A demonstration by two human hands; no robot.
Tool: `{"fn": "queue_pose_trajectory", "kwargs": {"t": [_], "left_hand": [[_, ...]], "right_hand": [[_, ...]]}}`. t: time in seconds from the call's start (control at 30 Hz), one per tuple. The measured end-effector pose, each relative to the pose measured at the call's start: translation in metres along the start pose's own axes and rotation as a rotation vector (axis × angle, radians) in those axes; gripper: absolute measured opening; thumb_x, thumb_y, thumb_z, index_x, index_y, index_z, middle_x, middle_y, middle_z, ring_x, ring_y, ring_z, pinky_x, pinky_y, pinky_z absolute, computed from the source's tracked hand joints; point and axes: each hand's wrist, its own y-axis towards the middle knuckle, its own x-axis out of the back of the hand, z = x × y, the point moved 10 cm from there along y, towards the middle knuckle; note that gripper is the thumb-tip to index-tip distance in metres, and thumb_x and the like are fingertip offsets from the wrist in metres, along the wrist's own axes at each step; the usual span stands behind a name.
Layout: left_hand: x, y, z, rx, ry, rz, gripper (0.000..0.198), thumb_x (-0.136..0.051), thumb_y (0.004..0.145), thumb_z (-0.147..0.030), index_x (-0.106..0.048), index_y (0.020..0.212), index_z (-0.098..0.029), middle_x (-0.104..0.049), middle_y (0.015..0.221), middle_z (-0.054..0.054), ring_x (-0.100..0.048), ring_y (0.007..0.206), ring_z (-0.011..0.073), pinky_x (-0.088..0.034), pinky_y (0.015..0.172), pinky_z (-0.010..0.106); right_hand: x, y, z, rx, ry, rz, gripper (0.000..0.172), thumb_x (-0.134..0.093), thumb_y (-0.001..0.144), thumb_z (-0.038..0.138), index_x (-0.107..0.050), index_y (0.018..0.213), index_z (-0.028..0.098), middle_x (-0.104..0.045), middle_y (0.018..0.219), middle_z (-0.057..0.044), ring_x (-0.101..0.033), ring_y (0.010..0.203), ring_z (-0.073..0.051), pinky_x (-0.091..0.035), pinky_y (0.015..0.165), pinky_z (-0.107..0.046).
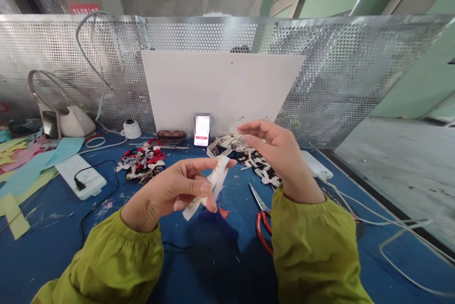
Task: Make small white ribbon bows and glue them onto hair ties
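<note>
My left hand (177,183) is closed on a white ribbon strip (222,167), pinched between thumb and fingers. Small gold-coloured marks run along the strip's edge, and its ends stick out above and below the fingers. My right hand (280,150) is raised over a heap of cream, white and black ribbon strips (261,164). Its thumb and fingers are apart, with cream strips just past the fingertips. Scissors (263,221) with red handles lie on the blue table below that hand, partly covered by the sleeve. A dark blue piece of cloth (222,223) lies under my left hand.
Red, black and white ribbons (142,161) form another heap. A lit phone (202,131) leans near a patterned case (171,136) and a white board (220,86). A white power strip (81,177), coloured paper (31,171) and a handbag (76,121) are left; cables (377,221) cross the right.
</note>
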Motion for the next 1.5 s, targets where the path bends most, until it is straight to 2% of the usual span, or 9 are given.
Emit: {"fn": "queue_pose_trajectory", "kwargs": {"t": [0.1,0.17,0.27,0.5,0.67,1.07,1.27,1.4,1.5], "left_hand": [[-0.003,0.001,0.000,-0.009,-0.019,0.031,0.058,-0.079,0.066,-0.023,-0.065,0.123,-0.020,-0.071,0.059,0.003,-0.039,0.026,0.0012,-0.020,0.026,0.011],[-0.003,0.001,0.000,-0.011,-0.029,0.049,0.063,-0.079,0.066,-0.024,-0.062,0.127,-0.020,-0.071,0.059,0.003,-0.039,0.026,0.0015,-0.022,0.026,0.011],[0.000,0.001,0.001,-0.016,-0.036,0.040,0.066,-0.081,0.065,-0.026,-0.061,0.128,-0.018,-0.072,0.059,0.003,-0.039,0.025,0.0019,-0.023,0.025,0.011],[-0.001,0.001,0.003,0.001,-0.030,0.073,0.066,-0.080,0.068,-0.025,-0.059,0.130,-0.019,-0.073,0.061,0.004,-0.041,0.026,0.0019,-0.026,0.026,0.010],[-0.010,-0.001,0.007,0.047,-0.028,0.144,0.065,-0.078,0.070,-0.023,-0.058,0.131,-0.019,-0.075,0.066,0.005,-0.045,0.025,0.0034,-0.029,0.025,0.010],[0.004,0.001,-0.002,-0.030,-0.053,-0.020,0.073,-0.084,0.062,-0.027,-0.059,0.129,-0.016,-0.072,0.059,0.003,-0.042,0.025,0.0026,-0.023,0.025,0.011],[0.009,-0.001,-0.018,-0.214,-0.144,-0.053,0.066,-0.083,0.064,-0.025,-0.061,0.127,-0.022,-0.072,0.062,0.001,-0.037,0.027,-0.0003,-0.032,0.033,0.011],[0.025,-0.009,-0.036,-0.361,-0.119,-0.193,0.062,-0.080,0.069,-0.019,-0.060,0.128,-0.023,-0.075,0.071,0.001,-0.039,0.029,-0.0008,-0.038,0.039,0.013],[0.035,-0.013,-0.043,-0.430,-0.090,-0.278,0.061,-0.078,0.072,-0.020,-0.059,0.129,-0.022,-0.075,0.072,0.001,-0.039,0.029,-0.0012,-0.039,0.041,0.015]], "right_hand": [[-0.032,-0.019,0.040,0.180,0.057,0.331,0.033,-0.067,0.080,0.026,-0.063,0.112,0.022,-0.068,0.118,-0.007,-0.061,0.114,-0.022,-0.045,0.100,-0.039],[-0.045,-0.027,0.050,0.232,0.027,0.382,0.035,-0.068,0.080,0.027,-0.063,0.114,0.023,-0.067,0.120,-0.007,-0.061,0.114,-0.023,-0.047,0.098,-0.038],[-0.051,-0.026,0.051,0.283,0.038,0.290,0.018,-0.054,0.090,0.027,-0.068,0.100,0.021,-0.073,0.103,-0.008,-0.066,0.099,-0.022,-0.051,0.089,-0.039],[-0.042,-0.020,0.045,0.314,0.003,0.083,0.028,-0.046,0.091,0.016,-0.072,0.099,0.025,-0.076,0.091,-0.004,-0.068,0.092,-0.020,-0.051,0.085,-0.040],[-0.043,-0.022,0.050,0.378,0.010,0.052,0.031,-0.047,0.089,0.013,-0.072,0.101,0.026,-0.076,0.086,-0.001,-0.069,0.090,-0.019,-0.051,0.085,-0.040],[-0.041,-0.020,0.040,0.305,-0.023,-0.014,0.032,-0.047,0.089,0.014,-0.072,0.105,0.026,-0.076,0.092,-0.003,-0.069,0.092,-0.020,-0.054,0.080,-0.038],[-0.058,-0.022,0.046,0.327,-0.021,0.035,0.022,-0.048,0.091,0.021,-0.070,0.090,0.023,-0.076,0.083,-0.003,-0.070,0.077,-0.018,-0.053,0.069,-0.032],[-0.060,-0.024,0.038,0.163,0.124,-0.020,0.017,-0.043,0.096,0.025,-0.057,0.103,0.022,-0.074,0.078,0.000,-0.068,0.066,-0.013,-0.052,0.066,-0.027],[-0.056,-0.027,0.034,0.099,0.168,-0.085,0.013,-0.043,0.096,0.026,-0.056,0.094,0.022,-0.073,0.078,0.000,-0.066,0.063,-0.012,-0.051,0.065,-0.026]]}}
